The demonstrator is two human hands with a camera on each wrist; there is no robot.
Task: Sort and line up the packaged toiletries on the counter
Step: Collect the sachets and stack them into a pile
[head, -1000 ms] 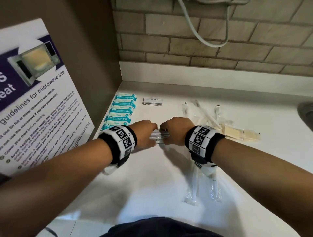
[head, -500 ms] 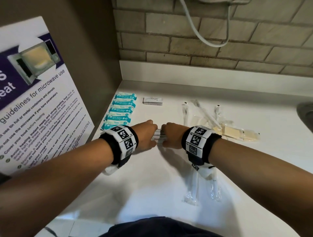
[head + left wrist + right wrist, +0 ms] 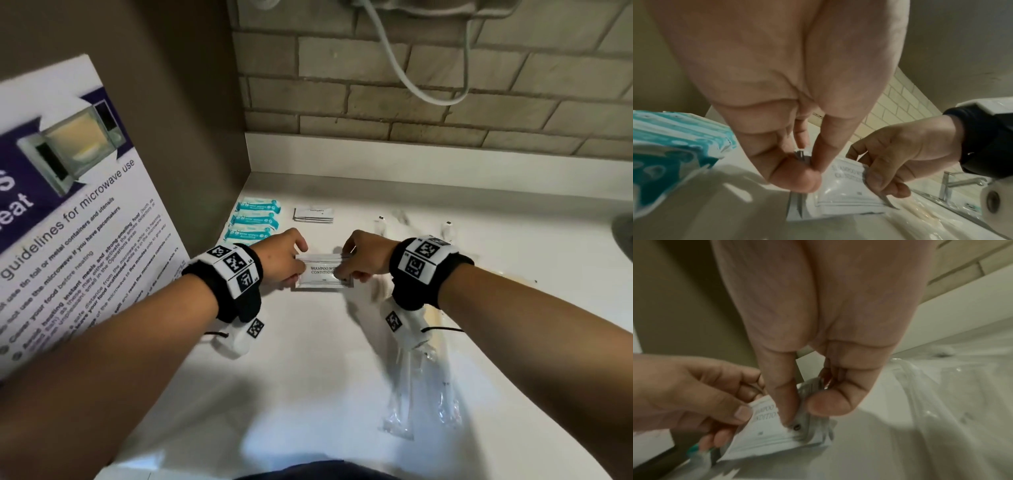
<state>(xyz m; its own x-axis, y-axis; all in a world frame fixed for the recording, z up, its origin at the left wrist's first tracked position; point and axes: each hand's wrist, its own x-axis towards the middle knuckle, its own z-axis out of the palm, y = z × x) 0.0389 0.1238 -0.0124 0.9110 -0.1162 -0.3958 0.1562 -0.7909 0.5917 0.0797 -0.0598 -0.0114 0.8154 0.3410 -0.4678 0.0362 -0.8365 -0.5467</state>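
A stack of white shampoo and conditioner sachets [image 3: 321, 274] is held face up just above the white counter [image 3: 308, 370], mid-frame. My left hand [image 3: 297, 263] pinches its left end between thumb and fingers [image 3: 813, 164]. My right hand [image 3: 346, 265] pinches the right end [image 3: 795, 417]. Teal wipe packets [image 3: 255, 221] lie in a column at the back left beside the wall. A small white sachet stack [image 3: 313, 215] lies behind my hands. Clear-wrapped toothbrushes [image 3: 424, 387] lie under and behind my right wrist.
A microwave guidelines poster [image 3: 65, 219] leans on the left wall. Brick backsplash [image 3: 428, 89] with a hanging white cable [image 3: 411, 75] closes the back. Tan wrapped items [image 3: 510, 277] lie right of my right wrist. A tap [image 3: 947, 183] shows far right.
Both hands have turned the sachet stack from edge-on to flat, so its printed face now shows. The hands sit slightly further apart at its two ends.
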